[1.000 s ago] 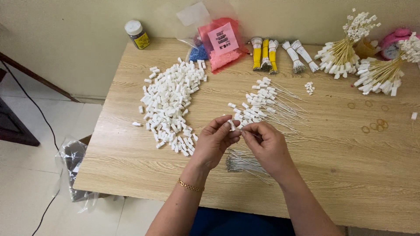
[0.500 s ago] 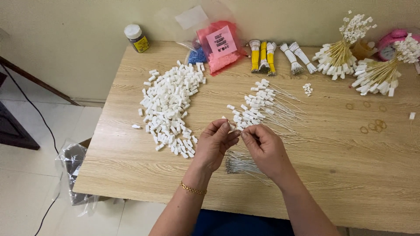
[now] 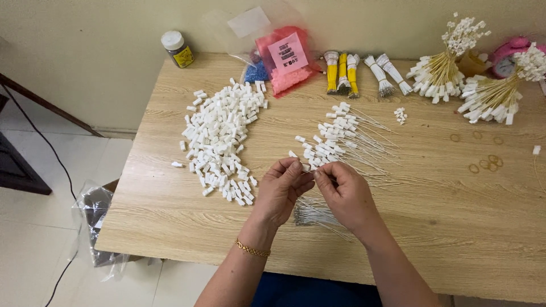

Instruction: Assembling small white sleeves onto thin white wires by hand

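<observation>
the left hand (image 3: 282, 190) and the right hand (image 3: 345, 196) meet over the table (image 3: 455, 227), fingertips close together. both pinch a tiny white block (image 3: 307, 168) between them, and the fingers are clamped on it. the block sits just at the near end of a pile of wired blocks (image 3: 335, 139). a bunch of thin wires (image 3: 311, 215) lies under the hands. a big heap of loose blocks (image 3: 222, 136) is to the left. far back are a pink bag (image 3: 287, 62), a jar (image 3: 177, 49), yellow bundles (image 3: 341, 73), and tied bunches (image 3: 449, 71). rubber bands (image 3: 483, 162) lie on the right.
</observation>
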